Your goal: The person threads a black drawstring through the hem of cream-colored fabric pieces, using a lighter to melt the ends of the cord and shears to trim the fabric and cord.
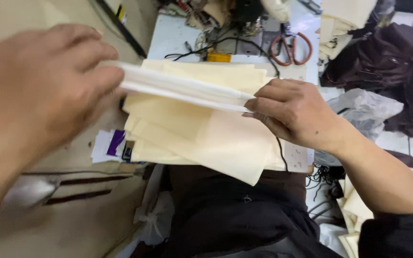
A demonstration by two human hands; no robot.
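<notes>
My left hand [39, 91] and my right hand [295, 112] hold the two ends of a thin stack of white fabric strips [182, 88], stretched level between them. The left hand is close to the camera and blurred, pinching the stack's left end. The right hand grips the right end with fingertips. Under the strips lies a pile of cream-coloured fabric pieces [201, 134] on the white table [173, 36], hanging over its near edge above my dark-clothed lap [235, 210].
Orange-handled scissors [290, 48] lie at the back of the table near black cables [225, 43] and a small yellow object [218, 57]. Dark brown cloth [393, 62] is heaped at right, with a clear plastic bag [364, 107]. Printed paper scraps [113, 145] sit at left.
</notes>
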